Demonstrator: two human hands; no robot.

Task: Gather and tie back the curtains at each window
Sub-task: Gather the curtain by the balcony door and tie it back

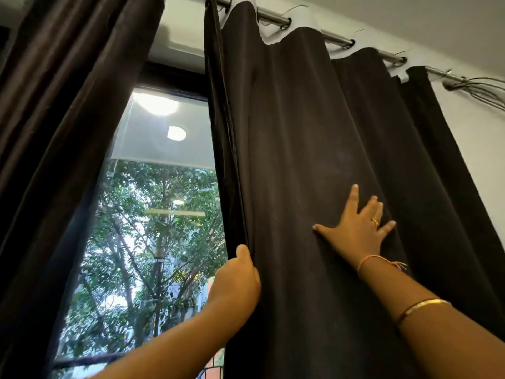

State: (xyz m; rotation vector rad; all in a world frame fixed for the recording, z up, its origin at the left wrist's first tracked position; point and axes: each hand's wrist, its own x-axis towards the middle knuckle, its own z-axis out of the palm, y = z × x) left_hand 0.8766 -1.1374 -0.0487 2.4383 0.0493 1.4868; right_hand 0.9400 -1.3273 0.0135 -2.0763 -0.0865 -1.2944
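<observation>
**Right curtain taken by its edge, not yet bunched**

The left hand (pixel 236 277) curled round the inner hem of the right curtain (pixel 300 132), thumb on the room side and fingers hidden behind the cloth, so it was grasping fabric. The right hand (pixel 358 228) lay flat against the same panel further right, fingers straight and spread, pressing and grasping nothing. That pairing looked meant to steady the broad face while the hem was drawn rightward into folds.

The panel hung from the rod (pixel 336 38) in wide, loose waves, spread across most of its span. It was judged ungathered, with no tie-back in view.

To the left of the hem the window (pixel 153 228) stood uncovered, showing trees beyond the glass. Further left, the left curtain (pixel 54 105) hung in tighter pleats at the frame's edge.

To the right, the panel's outer edge fell just in front of the pale wall (pixel 470 138), with a short stretch of bare rod beyond it. The folds probably had room to stack towards that end.
</observation>
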